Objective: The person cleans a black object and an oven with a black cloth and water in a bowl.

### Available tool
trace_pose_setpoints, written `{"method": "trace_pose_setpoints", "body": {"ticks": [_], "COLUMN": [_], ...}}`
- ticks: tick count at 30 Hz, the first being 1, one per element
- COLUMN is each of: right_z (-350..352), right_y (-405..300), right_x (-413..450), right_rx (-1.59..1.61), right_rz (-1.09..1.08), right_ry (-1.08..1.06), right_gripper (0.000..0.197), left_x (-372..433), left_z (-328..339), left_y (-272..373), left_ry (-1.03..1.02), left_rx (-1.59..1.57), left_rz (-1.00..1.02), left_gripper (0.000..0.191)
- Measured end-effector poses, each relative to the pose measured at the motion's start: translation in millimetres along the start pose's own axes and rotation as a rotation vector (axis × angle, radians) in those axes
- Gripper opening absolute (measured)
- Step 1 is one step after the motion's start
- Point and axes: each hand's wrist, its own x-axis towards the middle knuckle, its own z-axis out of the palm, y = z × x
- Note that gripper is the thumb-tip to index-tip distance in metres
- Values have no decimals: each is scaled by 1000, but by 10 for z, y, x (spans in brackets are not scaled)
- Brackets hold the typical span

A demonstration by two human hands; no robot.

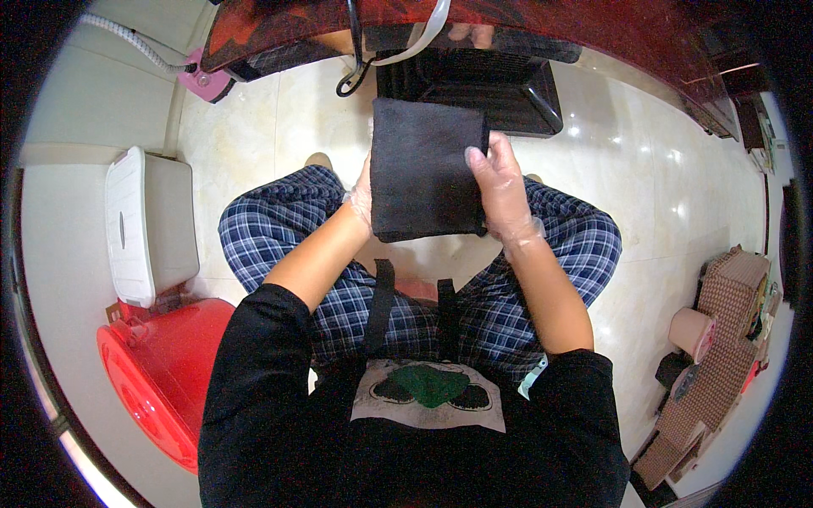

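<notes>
A black rectangular piece with a matte, cloth-like surface [429, 171] is held up between my two hands, above the gap between my knees. My left hand [362, 192], in a clear plastic glove, presses against its left edge, and its fingers are mostly hidden behind the piece. On the right edge, my right hand [506, 184], gloved the same way, grips with the thumb on the front face. Whether the piece is folded fabric or a covered flat object, I cannot tell. Just beyond it, a glossy black plastic object with sloped sides [489, 89] sits low under the table edge.
A glossy dark red tabletop [610, 38] spans the far side, with a white cable [425, 38] hanging over it. At left are a pink device with a hose [208, 79], a white lidded box [155, 222] and a red lidded bucket [171, 362]. Patterned boxes [705, 387] and a pink bin [689, 333] stand right.
</notes>
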Motion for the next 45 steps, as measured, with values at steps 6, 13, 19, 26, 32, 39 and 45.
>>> {"method": "trace_pose_setpoints", "body": {"ticks": [6,13,19,26,32,39,45], "right_z": [-95,-184,-166,-244,-282,-188,-232], "right_y": [-69,69,-98,23,-228,-407,-272], "right_x": [68,44,38,90,63,77,70], "right_rx": [-23,-512,160,-84,-132,141,205], "right_rz": [57,-23,572,262,163,435,309], "right_ry": [26,211,-127,-52,-127,43,-185], "right_gripper": [28,41,46,32,35,33,57], "left_x": [-9,-49,-37,87,-9,75,143], "left_z": [77,113,198,-170,63,-32,-126], "left_y": [46,52,110,380,441,294,332], "left_ry": [155,199,179,309,73,124,279], "left_rx": [109,110,175,395,496,167,359], "left_rz": [49,26,40,-9,233,-17,176], "left_gripper": [79,83,82,37,39,49,40]}}
